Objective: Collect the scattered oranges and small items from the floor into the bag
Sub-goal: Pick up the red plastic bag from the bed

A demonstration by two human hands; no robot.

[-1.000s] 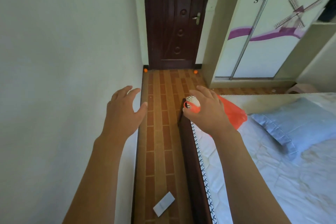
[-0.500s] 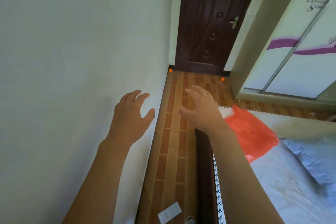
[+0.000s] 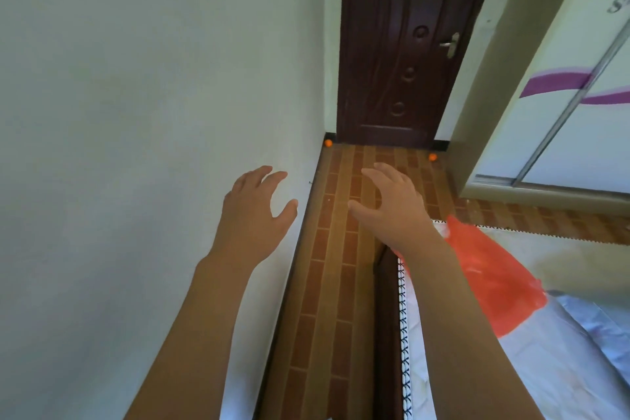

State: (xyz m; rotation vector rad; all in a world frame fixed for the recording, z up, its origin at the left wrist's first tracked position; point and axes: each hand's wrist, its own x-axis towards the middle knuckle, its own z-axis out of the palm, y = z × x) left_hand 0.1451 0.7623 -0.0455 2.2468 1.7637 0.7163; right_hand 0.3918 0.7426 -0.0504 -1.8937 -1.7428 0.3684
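Observation:
Two small oranges lie on the tiled floor by the door: one orange (image 3: 328, 143) in the left corner against the wall, the other orange (image 3: 432, 157) at the door's right side. A red plastic bag (image 3: 491, 278) lies on the corner of the bed, behind my right forearm. My left hand (image 3: 254, 215) is held out in front of the wall, fingers spread and empty. My right hand (image 3: 392, 204) reaches forward over the floor strip, fingers relaxed, holding nothing.
A narrow strip of brown tiled floor (image 3: 335, 266) runs between the white wall (image 3: 136, 112) and the bed's dark frame (image 3: 387, 334). A dark wooden door (image 3: 402, 44) closes the far end. A wardrobe (image 3: 562, 95) stands at right.
My right hand let go of the red bag, which now lies on the bed corner. Both hands moved forward toward the door, and the view turned left along the floor strip.

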